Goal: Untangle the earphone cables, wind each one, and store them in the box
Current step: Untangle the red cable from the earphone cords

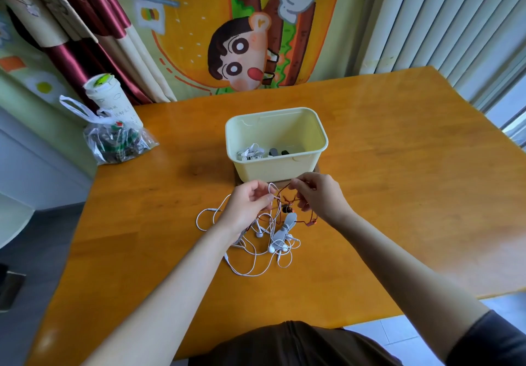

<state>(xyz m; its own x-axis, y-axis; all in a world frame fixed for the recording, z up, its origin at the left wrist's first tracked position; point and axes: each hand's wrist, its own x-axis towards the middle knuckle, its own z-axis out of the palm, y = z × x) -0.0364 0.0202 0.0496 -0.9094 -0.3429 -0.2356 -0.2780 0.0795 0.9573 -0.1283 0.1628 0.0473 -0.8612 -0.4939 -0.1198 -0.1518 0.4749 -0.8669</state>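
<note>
A pale yellow box stands open mid-table, with a wound white earphone bundle and dark items inside. In front of it lies a tangle of white earphone cables mixed with a dark red earphone cable. My left hand pinches a white cable loop lifted just above the tangle. My right hand pinches the dark red cable beside it. A light grey flat piece lies within the tangle.
A clear plastic bag of small items and a white paper cup sit at the table's far left corner. The orange wooden table ends near my body. A cartoon cloth and curtains hang behind.
</note>
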